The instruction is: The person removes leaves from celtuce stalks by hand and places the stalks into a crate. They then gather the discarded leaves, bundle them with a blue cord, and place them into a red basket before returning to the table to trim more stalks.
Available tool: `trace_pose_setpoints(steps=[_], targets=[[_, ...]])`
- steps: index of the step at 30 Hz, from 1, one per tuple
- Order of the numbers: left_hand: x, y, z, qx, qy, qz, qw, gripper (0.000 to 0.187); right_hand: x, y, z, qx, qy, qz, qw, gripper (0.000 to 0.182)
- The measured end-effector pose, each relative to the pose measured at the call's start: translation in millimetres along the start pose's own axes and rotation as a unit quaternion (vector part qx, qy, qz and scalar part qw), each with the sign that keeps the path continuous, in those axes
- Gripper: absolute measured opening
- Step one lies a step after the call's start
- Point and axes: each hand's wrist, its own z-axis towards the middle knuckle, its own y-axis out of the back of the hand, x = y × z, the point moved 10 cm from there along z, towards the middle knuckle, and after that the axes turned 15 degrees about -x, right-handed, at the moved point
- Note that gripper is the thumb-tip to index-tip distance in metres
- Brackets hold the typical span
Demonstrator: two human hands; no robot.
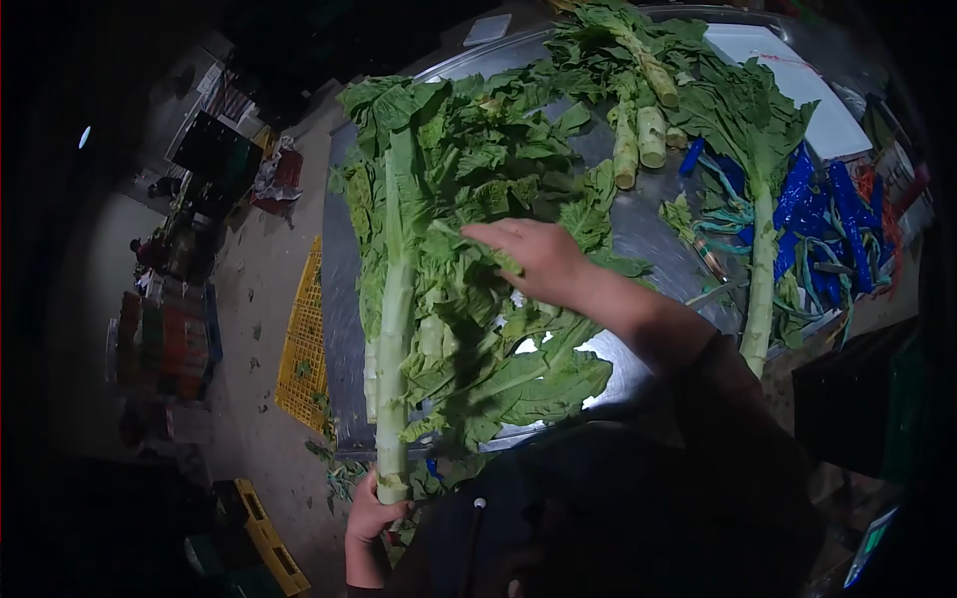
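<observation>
My left hand (374,513) is closed around the cut base of a long celtuce stalk (395,369), which stretches away from me with leaves at its far end. To the right of that stalk, my right hand (533,261) is closed on a celtuce leaf (469,244); its fingertips are partly hidden by the greenery. Beneath and around it lies a heap of loose leaves (518,394) on the metal table (648,224). Pale stalks show partly along the left side of the heap.
Several trimmed celtuce stalks (653,138) lie at the back. Another leafy celtuce (762,239) rests at the right, beside blue strips (847,214) and a white tray (797,95). A yellow crate (304,344) stands on the littered floor left of the table.
</observation>
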Motion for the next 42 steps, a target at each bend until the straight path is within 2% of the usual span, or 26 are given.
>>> trace_pose_setpoints(steps=[1,3,5,7,11,12,16,18,19,21,22,24,26,27,28,29,30,31,32,34,35,37,38,40,41,42], targets=[[-4.5,-0.2,-4.5,-0.002,0.002,0.001,1.0,0.064,-22.2,-0.4,-3.7,0.029,-0.055,0.005,0.998,0.047],[-2.5,-4.0,-14.7,0.007,0.066,0.003,0.998,0.064,-74.8,14.4,-17.0,-0.048,-0.167,0.044,0.984,0.048],[-5.1,-3.8,-21.1,-0.008,0.068,-0.006,0.998,0.065,-132.9,41.2,-31.4,-0.047,-0.356,-0.022,0.933,0.054],[-8.8,-2.4,-26.7,-0.025,0.07,-0.017,0.997,0.066,-119.4,81.9,-12.9,-0.151,-0.127,-0.202,0.959,0.062],[-14.6,2.2,-30.5,-0.056,0.031,0.049,0.997,0.068,-145.5,93.3,8.6,-0.158,-0.205,-0.01,0.966,0.072],[-19.3,2.5,-29.5,-0.062,0.0,0.069,0.996,0.068,-148.6,84.0,16.6,-0.139,-0.208,0.029,0.968,0.084],[-49.7,-9.7,-39.2,-0.085,0.022,0.122,0.989,0.068,-113.4,69.8,47.1,-0.148,-0.201,0.022,0.968,0.095],[-68.0,-11.5,-41.7,-0.117,0.009,0.148,0.982,0.066,-103.2,55.2,60.5,-0.129,-0.159,0.104,0.973,0.107],[-60.8,-8.0,-40.2,-0.115,0.008,0.149,0.982,0.066,-119.6,54.2,61.1,-0.159,-0.209,0.142,0.954,0.094],[-61.5,11.0,-34.2,-0.154,-0.108,0.242,0.952,0.063,-161.7,80.1,64.7,-0.175,-0.324,0.111,0.923,0.073],[-59.3,13.2,-32.4,-0.15,-0.11,0.241,0.952,0.063,-174.1,104.6,52.9,-0.226,-0.401,0.077,0.885,0.054],[-61.7,24.9,-29.2,-0.18,-0.14,0.293,0.928,0.061,-232.8,123.8,19.4,-0.363,-0.431,0.116,0.818,0.053],[-54.5,38.1,-20.3,-0.178,-0.162,0.296,0.924,0.061,-265.7,134.9,-6.1,-0.379,-0.445,0.284,0.76,0.054],[-54.4,42.5,-15.6,-0.182,-0.181,0.297,0.919,0.061,-263.5,158.4,-23.6,-0.36,-0.486,0.144,0.783,0.057],[-61.0,40.5,-11.3,-0.175,-0.187,0.295,0.921,0.061,-267.0,165.5,-38.7,-0.365,-0.484,0.136,0.783,0.057],[-68.5,40.0,-6.6,-0.171,-0.18,0.291,0.924,0.061,-259.4,166.4,-37.2,-0.261,-0.408,-0.055,0.873,0.058],[-72.4,40.7,-0.6,-0.166,-0.173,0.289,0.927,0.062,-245.3,157.8,-35.8,-0.139,-0.312,-0.245,0.907,0.059],[-70.2,43.4,8.9,-0.156,-0.178,0.289,0.928,0.062,-203.5,157.6,-35.7,-0.092,-0.223,-0.337,0.91,0.058],[-70.3,50.2,20.2,-0.164,-0.205,0.267,0.927,0.062,-185.8,163.8,-41.9,-0.093,-0.229,-0.347,0.905,0.058],[-64.2,59.3,45.0,-0.159,-0.23,0.199,0.939,0.061,-160.2,173.0,-62.3,-0.131,-0.315,-0.217,0.915,0.053],[-71.6,54.8,53.3,-0.144,-0.234,0.198,0.941,0.061,-131.2,166.9,-78.2,-0.131,-0.412,-0.145,0.89,0.045],[-82.7,32.2,67.3,-0.033,-0.207,0.154,0.966,0.066,-86.6,129.7,-106.6,-0.077,-0.36,-0.036,0.929,0.037],[-80.3,34.5,75.7,-0.013,-0.212,0.157,0.964,0.066,-55.0,108.7,-125.5,-0.02,-0.399,0.006,0.917,0.035],[-56.0,16.2,93.8,0.149,-0.059,-0.017,0.987,0.058,1.3,68.4,-163.8,0.073,-0.475,0.076,0.873,0.035],[-53.9,6.7,96.5,0.194,-0.003,-0.045,0.98,0.056,22.6,51.1,-186.2,0.108,-0.516,0.106,0.843,0.037],[-50.3,3.1,103.8,0.225,0.0,-0.029,0.974,0.056,36.8,35.1,-213.1,0.096,-0.55,0.136,0.819,0.04]])
